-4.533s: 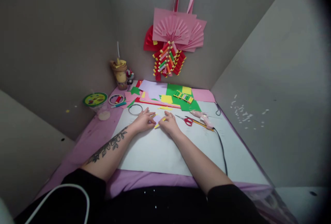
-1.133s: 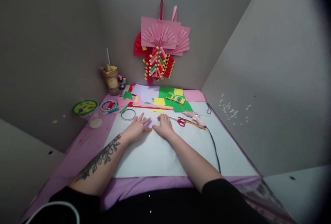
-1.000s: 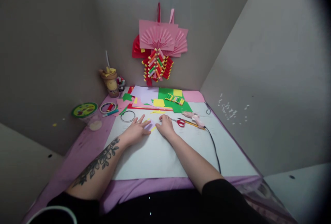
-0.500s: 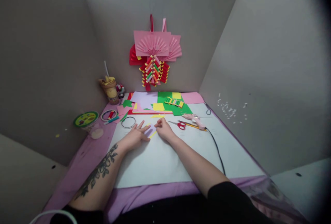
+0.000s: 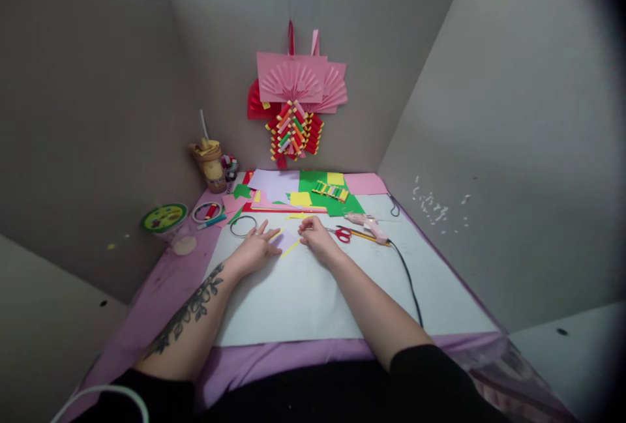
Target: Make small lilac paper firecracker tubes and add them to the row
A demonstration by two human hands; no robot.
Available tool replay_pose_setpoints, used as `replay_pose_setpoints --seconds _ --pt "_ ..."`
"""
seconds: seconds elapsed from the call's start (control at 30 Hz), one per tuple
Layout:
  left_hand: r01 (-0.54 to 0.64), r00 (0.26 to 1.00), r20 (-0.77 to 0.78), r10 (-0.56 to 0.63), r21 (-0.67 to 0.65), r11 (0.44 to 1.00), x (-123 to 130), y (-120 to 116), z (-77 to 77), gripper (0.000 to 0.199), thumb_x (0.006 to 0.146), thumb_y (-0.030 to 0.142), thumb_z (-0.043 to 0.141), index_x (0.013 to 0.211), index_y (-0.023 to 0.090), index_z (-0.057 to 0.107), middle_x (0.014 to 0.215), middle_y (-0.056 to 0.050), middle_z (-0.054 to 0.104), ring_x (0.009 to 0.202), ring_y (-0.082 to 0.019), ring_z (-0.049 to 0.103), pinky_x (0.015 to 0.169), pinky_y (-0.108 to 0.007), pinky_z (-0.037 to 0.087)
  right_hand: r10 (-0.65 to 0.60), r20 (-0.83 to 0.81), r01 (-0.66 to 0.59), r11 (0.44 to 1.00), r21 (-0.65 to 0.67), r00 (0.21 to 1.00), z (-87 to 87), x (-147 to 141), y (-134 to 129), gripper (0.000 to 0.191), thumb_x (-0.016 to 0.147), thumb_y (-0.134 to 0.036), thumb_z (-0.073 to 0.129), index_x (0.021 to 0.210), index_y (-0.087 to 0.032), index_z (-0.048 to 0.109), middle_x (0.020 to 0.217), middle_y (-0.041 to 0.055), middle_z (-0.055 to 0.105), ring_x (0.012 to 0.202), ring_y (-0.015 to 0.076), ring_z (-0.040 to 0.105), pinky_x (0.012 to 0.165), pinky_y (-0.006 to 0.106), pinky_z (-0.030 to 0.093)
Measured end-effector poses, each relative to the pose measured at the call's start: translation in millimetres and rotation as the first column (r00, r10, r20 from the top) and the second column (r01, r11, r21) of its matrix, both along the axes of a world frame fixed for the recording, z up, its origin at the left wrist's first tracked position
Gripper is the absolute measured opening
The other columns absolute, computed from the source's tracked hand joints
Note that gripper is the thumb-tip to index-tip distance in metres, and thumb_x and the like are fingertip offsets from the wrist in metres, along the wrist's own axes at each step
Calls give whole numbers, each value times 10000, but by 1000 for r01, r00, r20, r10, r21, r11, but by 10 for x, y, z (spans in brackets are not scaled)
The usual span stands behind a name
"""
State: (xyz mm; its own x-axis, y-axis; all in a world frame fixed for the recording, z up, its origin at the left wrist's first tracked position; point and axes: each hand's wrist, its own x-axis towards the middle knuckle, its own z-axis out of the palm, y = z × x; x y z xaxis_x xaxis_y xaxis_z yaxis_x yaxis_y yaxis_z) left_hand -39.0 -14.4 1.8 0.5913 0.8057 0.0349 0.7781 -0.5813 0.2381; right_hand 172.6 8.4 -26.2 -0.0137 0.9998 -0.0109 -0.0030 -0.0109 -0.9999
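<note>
A small lilac paper piece with yellow strips along two edges lies on the white sheet. My left hand has its fingers spread, with the tips touching the left side of that paper. Just off the paper's right edge, my right hand is closed in a pinch; whatever is between the fingertips is too small to tell. Red-handled scissors lie beside the right hand, which partly covers their blades. Slim yellow strips are on the sheet beyond the hands.
A pink glue gun with a black cord and a pencil lie right. Coloured papers and a row of green and yellow paper rolls are behind. A ring, tape roll and cup stand left. Pink paper fans hang behind.
My right hand has shifted slightly right, away from the lilac paper, uncovering more of it. The left hand stays spread at its left side. The camera view has shifted a little.
</note>
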Motion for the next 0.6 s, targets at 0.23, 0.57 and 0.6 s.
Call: replay_pose_setpoints --seconds 0.23,0.57,0.6 --pt "-33 999 -24 32 -41 999 25 9 -28 434 796 93 437 1034 360 683 1438 -2 389 1386 -336 133 1039 -599 207 40 -297 -120 960 -255 954 188 -27 -105 309 587 -146 622 829 -223 445 833 -29 553 723 122 614 646 276 505" --pt "-161 921 349 172 -61 985 40 8 -12 404 805 175 482 1171 299 602 1433 -48 398 1358 -309 247 1061 -584 196 -46 -104 48 999 14 993 19 -133 -43 422 530 -194 635 902 -224 439 576 -106 465 448 83 445 437 197 359" --pt "-231 832 499 242 -85 969 80 9 -13 477 801 224 517 1276 278 506 1440 -80 379 1334 -295 303 1058 -538 252 -73 -155 76 997 19 985 34 -137 -35 427 526 -199 630 907 -226 438 596 -100 469 471 89 461 456 203 377"
